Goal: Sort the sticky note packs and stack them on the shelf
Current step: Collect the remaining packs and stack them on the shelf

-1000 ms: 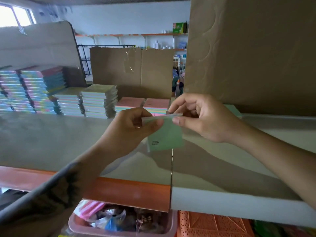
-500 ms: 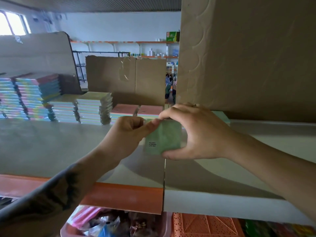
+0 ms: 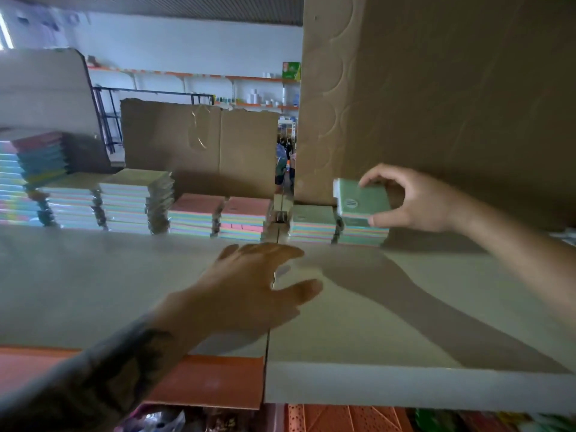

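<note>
Lowering a green sticky note pack onto the shelf's rear stack, the right hand gripped it, seemingly tilted; squaring came next, left hand empty, splayed.

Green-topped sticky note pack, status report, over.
Right hand grips green-topped sticky note pack, tilted over the rightmost green-topped stack. Left hand empty, open above grey shelf board. Nothing blocking.
</note>
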A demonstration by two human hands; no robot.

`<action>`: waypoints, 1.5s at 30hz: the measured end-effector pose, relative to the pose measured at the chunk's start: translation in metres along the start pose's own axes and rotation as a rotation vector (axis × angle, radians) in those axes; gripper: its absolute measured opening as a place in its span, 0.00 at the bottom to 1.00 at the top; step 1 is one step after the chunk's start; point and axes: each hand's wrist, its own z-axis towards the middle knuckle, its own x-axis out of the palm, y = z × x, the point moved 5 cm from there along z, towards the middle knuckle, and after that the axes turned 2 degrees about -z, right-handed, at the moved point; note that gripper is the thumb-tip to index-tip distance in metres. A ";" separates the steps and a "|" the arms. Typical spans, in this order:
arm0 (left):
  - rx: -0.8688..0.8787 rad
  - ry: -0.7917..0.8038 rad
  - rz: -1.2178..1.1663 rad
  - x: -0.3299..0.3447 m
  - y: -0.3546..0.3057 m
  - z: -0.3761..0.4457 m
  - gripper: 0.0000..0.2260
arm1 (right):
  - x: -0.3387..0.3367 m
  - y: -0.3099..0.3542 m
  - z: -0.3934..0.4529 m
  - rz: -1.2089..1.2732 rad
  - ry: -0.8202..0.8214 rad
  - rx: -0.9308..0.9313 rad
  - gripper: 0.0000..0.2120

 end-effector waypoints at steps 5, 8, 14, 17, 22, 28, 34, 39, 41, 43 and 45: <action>-0.010 0.172 0.110 0.017 0.002 -0.010 0.43 | 0.014 -0.049 0.012 0.050 0.049 0.151 0.23; -0.016 0.158 0.119 0.017 0.001 -0.011 0.42 | 0.029 -0.060 0.014 0.153 0.059 0.169 0.22; -0.007 0.132 0.130 0.019 0.004 -0.008 0.43 | 0.037 -0.067 0.009 0.220 0.090 0.179 0.19; -0.006 0.137 0.124 0.019 0.003 -0.008 0.44 | 0.036 -0.062 0.008 0.168 0.082 0.156 0.19; 0.003 0.139 0.129 0.017 0.000 -0.009 0.45 | 0.037 -0.055 0.007 0.127 0.108 0.138 0.20; 0.021 0.149 0.113 0.015 -0.001 -0.011 0.40 | 0.023 -0.045 -0.015 0.092 0.049 0.218 0.25; 0.096 0.107 0.136 0.006 -0.031 0.005 0.41 | 0.006 -0.037 -0.081 0.047 -0.043 0.279 0.24; 0.136 0.128 0.085 0.019 -0.101 0.022 0.36 | -0.015 -0.053 -0.148 -0.088 0.042 0.337 0.21; 0.161 0.151 0.086 0.029 -0.136 0.030 0.34 | -0.029 -0.069 -0.174 -0.123 0.038 0.360 0.20; 0.172 0.159 0.086 0.042 -0.174 0.040 0.34 | -0.047 -0.091 -0.198 -0.186 0.022 0.343 0.18; 0.168 0.167 0.079 0.054 -0.210 0.052 0.34 | -0.067 -0.112 -0.221 -0.220 0.011 0.325 0.16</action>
